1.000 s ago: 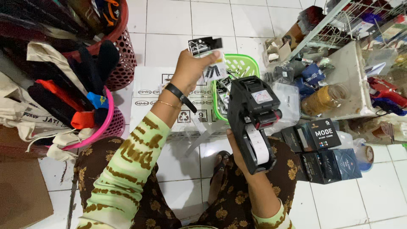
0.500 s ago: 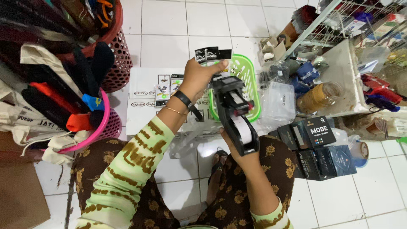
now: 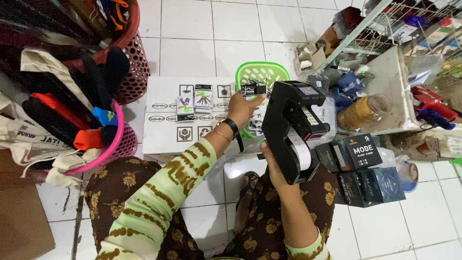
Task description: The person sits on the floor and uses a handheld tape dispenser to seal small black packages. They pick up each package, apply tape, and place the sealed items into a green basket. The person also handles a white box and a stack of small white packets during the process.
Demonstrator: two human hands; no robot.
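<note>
My left hand [image 3: 242, 109] holds a small black packet with a white label [image 3: 253, 90] up in front of a green basket [image 3: 260, 73]. My right hand [image 3: 272, 165] grips the handle of a black price-label gun [image 3: 290, 126] with a white label roll, its head close to the packet. Two similar packets [image 3: 194, 101] lie on a white cardboard box [image 3: 166, 126] to the left of my left hand.
Red [image 3: 134, 72] and pink [image 3: 117, 139] baskets full of bags stand at the left. Black boxes [image 3: 362, 168] sit on the floor at the right, beside a wire rack [image 3: 399, 29] and a white shelf holding a jar [image 3: 363, 110]. My legs in patterned cloth fill the foreground.
My left hand has lowered the packet and brought it toward the label gun. The gun has moved right and closer to the camera.
</note>
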